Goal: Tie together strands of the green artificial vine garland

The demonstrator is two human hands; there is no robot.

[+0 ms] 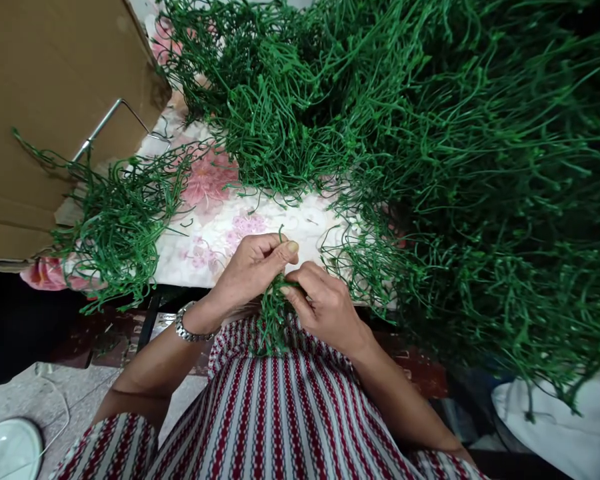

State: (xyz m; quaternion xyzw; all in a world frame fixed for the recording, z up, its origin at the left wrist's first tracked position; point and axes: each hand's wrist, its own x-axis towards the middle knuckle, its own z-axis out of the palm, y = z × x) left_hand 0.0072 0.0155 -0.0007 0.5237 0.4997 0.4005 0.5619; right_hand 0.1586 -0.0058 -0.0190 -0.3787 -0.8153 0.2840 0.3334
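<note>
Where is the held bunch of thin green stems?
Just below and left of the head view's centre, the bunch is pinched by the left hand and right hand.

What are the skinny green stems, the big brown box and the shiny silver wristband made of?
Skinny green branching stems: perhaps plastic; they're evenly coloured and slightly glossy.
Big brown flat-sided box: probably matte cardboard, with creases.
Silver linked wristband: likely polished metal; its links glint.

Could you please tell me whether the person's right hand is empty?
No, the right hand pinches green strands that hang in front of the striped garment.
</note>
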